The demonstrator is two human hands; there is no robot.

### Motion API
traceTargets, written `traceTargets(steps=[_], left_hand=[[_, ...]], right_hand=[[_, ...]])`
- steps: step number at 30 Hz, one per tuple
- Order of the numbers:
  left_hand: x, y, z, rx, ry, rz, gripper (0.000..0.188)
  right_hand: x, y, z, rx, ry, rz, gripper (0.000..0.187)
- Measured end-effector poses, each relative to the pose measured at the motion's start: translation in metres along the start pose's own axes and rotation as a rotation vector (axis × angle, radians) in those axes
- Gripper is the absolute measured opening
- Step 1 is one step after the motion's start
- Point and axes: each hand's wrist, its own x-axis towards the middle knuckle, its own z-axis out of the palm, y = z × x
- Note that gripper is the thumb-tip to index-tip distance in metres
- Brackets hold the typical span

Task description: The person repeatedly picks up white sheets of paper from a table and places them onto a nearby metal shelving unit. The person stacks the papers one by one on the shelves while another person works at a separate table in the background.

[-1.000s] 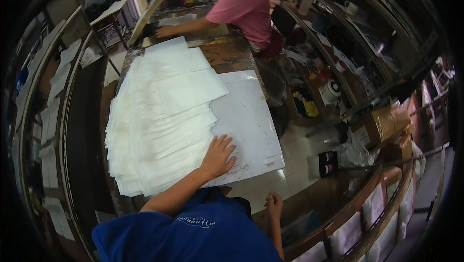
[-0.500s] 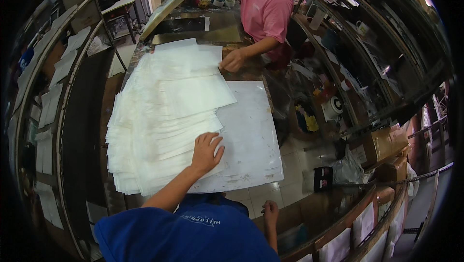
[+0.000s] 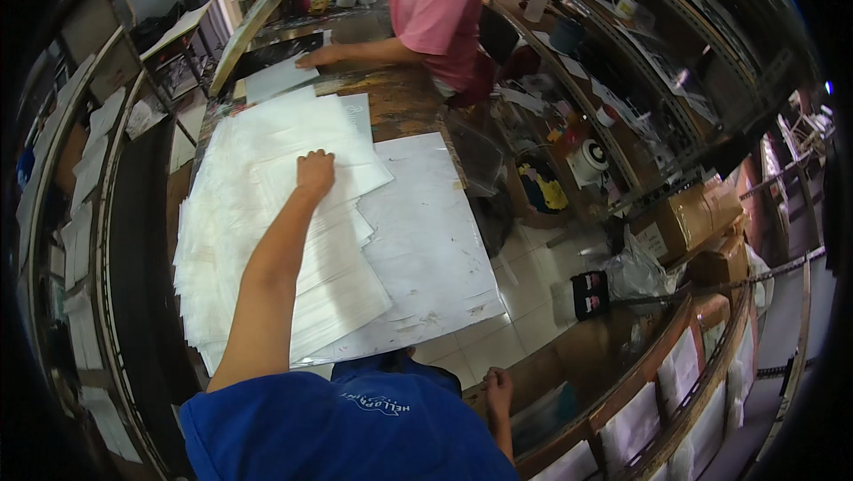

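Note:
Thin white sheets [image 3: 240, 188] lie overlapped in a broad, fanned pile on the table. My left hand [image 3: 315, 172] rests on the far part of the pile, its fingers curled down against a white sheet [image 3: 360, 166]. My left forearm crosses the nearer sheets. Low beside my body, away from the table, my right hand [image 3: 498, 385] is loosely closed, with nothing seen in it. Under the right side of the pile is a large pale board [image 3: 435, 241] with scuffed edges.
Across the table a co-worker in a pink shirt [image 3: 435, 1] holds up a tilted frame [image 3: 253, 32] and touches a pale sheet [image 3: 280, 79] beneath it. Shelving [image 3: 622, 63] stands at right, racks of sheets [image 3: 84, 250] at left. Cardboard boxes [image 3: 697, 214] sit at lower right.
My left hand has moved from the pile's near right edge to its far part, and its fingers have curled. The co-worker's lower hand has moved left, onto a sheet beneath the frame.

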Motion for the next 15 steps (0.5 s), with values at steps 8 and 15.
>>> traceTargets(steps=[8,15], left_hand=[[-0.019,0.018,-0.011,0.007,0.201,0.284,0.011],[-0.149,0.132,-0.052,-0.292,0.164,0.663,0.004]], right_hand=[[-0.025,-0.028,0.002,0.070,0.056,0.017,0.026],[-0.021,-0.165,0.054,0.292,-0.367,-0.295,0.051]])
